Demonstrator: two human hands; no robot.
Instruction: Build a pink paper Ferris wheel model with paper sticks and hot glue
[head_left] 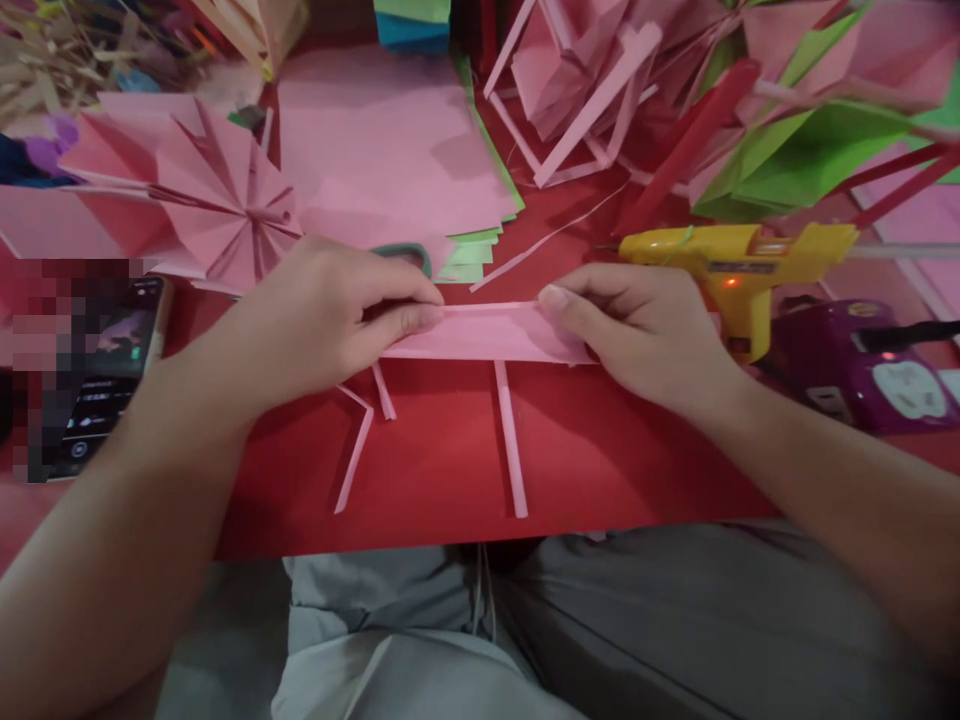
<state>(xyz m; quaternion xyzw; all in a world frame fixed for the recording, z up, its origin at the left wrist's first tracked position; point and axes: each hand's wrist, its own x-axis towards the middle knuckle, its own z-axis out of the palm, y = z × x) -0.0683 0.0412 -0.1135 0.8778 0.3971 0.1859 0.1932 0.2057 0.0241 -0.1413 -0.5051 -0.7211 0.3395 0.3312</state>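
Taking the folded pink paper [487, 332] as the middle of the dial, the left hand [337, 305] is pinching it from nine o'clock between thumb and forefinger, and the right hand [637, 325] is gripping it from three o'clock, thumb pressing near the upper edge. The paper is stretching flat between them over the red tabletop [435, 450]; whether it is touching that surface, I cannot tell.

The likeliest trouble is a crooked crease: if one hand is pulling or pressing harder than the other, the long edges could skew, and too much tension might tear paper this thin.

A straight narrow strip [511, 440] is lying at six o'clock, its upper end meeting the paper's lower edge (tucked beneath or attached, the view is not showing which). A careless sweep could drag it along, or crush the bent strip [356, 450] between seven and eight.

The worse risk is sitting between two and three o'clock: the yellow glue gun [720, 250] is glowing with a small orange light, its nozzle pointing towards nine just beyond the right hand's knuckles. If it is hot, as that light is suggesting, a lifted hand could get burned, or a bump could smear glue onto the sheet stack [382, 150] at eleven.
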